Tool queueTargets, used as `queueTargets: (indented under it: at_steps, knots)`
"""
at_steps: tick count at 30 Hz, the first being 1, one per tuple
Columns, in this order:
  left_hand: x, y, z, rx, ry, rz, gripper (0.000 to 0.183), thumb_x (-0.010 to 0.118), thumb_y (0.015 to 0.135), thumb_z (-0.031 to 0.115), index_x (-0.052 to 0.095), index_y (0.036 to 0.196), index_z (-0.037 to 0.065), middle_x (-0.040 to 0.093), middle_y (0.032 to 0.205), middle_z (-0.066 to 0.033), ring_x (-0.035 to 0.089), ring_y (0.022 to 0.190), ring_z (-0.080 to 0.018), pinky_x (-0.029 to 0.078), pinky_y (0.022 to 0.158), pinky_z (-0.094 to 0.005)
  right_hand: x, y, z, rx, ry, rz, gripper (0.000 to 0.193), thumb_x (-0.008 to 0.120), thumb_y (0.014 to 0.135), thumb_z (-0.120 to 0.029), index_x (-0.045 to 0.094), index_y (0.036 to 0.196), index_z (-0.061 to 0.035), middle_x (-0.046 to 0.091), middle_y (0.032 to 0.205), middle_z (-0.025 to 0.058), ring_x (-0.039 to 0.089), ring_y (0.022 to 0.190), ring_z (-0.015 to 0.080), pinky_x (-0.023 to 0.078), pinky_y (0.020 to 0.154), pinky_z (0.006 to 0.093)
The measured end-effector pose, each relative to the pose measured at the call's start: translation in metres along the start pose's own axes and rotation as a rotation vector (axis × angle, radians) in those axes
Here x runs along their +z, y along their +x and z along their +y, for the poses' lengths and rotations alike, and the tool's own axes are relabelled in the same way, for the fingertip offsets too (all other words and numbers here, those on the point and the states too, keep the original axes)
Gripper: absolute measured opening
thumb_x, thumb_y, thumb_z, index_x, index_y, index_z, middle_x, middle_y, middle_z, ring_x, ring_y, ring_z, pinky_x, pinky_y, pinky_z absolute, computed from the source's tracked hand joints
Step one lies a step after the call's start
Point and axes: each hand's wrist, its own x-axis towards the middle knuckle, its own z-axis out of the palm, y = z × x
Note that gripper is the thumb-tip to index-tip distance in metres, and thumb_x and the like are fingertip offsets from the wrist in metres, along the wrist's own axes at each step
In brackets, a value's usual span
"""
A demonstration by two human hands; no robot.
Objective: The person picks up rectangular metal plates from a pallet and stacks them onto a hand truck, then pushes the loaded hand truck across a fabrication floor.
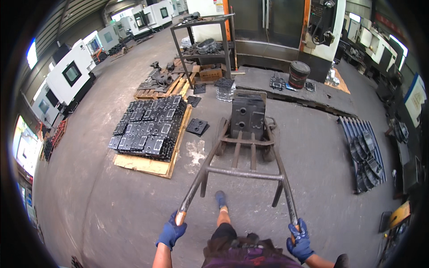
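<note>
Both my hands wear blue work gloves and grip a metal hand truck (243, 172) by its two long handles. My left hand (171, 232) is closed around the left grip, whose worn, pale end shows above the fingers. Around the right grip, my right hand (301, 241) is closed too. The truck leans back toward me, its wheels on the floor. At its far end sits a stack of dark metal plates (248, 114) with round holes, lying against the truck's frame.
Left of the truck, a wooden pallet (145, 164) bears stacked black plates (149, 125); a few loose plates (197, 126) lie beside it. Behind stand a metal rack (205, 21) and a low platform (326, 93) with a dark bucket (298, 73). At right, curved castings (365, 154) rest on a ridged rack.
</note>
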Motion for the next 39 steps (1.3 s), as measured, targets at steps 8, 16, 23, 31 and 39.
queueTargets:
  at_steps: [8, 16, 23, 31, 39]
  knots:
    - [-0.116, 0.088, 0.215, 0.883, 0.308, -0.127, 0.055, 0.059, 0.077, 0.002, 0.049, 0.131, 0.006, 0.045, 0.14, -0.0155, 0.036, 0.134, -0.0336, 0.031, 0.109, -0.0378, -0.069, 0.166, -0.034, 0.079, -0.01, 0.038, 0.053, 0.059, 0.071, 0.001, 0.061, 0.122, -0.0126, 0.039, 0.14, 0.0288, 0.043, 0.127, 0.0431, 0.035, 0.107, 0.042]
    - [-0.179, 0.163, 0.366, 1.323, 0.426, -0.092, 0.034, 0.066, 0.072, 0.002, 0.071, 0.103, 0.017, 0.069, 0.102, -0.0031, 0.054, 0.118, -0.0346, 0.037, 0.104, -0.0472, -0.164, 0.329, -0.04, 0.251, 0.165, 0.131, 0.04, 0.056, 0.072, 0.014, 0.071, 0.1, -0.0113, 0.053, 0.133, 0.0166, 0.05, 0.124, 0.0299, 0.036, 0.106, 0.0353]
    - [-0.177, 0.259, 0.551, 1.6, -0.551, -0.056, 0.046, 0.049, 0.09, 0.035, 0.048, 0.052, 0.009, 0.047, 0.049, -0.005, 0.054, 0.052, -0.0228, 0.046, 0.084, -0.0464, -0.291, 0.487, -0.001, -0.239, 0.46, 0.452, 0.048, 0.052, 0.089, -0.043, 0.051, 0.057, -0.008, 0.054, 0.061, 0.0067, 0.055, 0.071, 0.0219, 0.045, 0.088, 0.0426]
    - [-0.167, 0.432, 0.772, 1.449, -0.782, -0.153, 0.042, 0.035, 0.098, 0.029, 0.037, 0.06, 0.012, 0.036, 0.055, -0.0027, 0.041, 0.054, -0.0185, 0.043, 0.08, -0.04, -0.349, 0.743, 0.106, -0.442, 0.829, 0.692, 0.027, 0.055, 0.083, -0.028, 0.056, 0.077, -0.0015, 0.047, 0.068, 0.0067, 0.053, 0.075, 0.0234, 0.046, 0.089, 0.0488]
    - [-0.147, 0.568, 0.917, 1.386, -0.782, -0.186, 0.042, 0.032, 0.099, 0.027, 0.038, 0.061, 0.013, 0.036, 0.054, -0.0019, 0.038, 0.051, -0.0167, 0.042, 0.076, -0.0382, -0.373, 0.922, 0.176, -0.266, 0.788, 0.732, 0.023, 0.051, 0.084, -0.029, 0.053, 0.076, -0.0076, 0.042, 0.068, 0.0034, 0.049, 0.072, 0.0191, 0.047, 0.085, 0.0437]
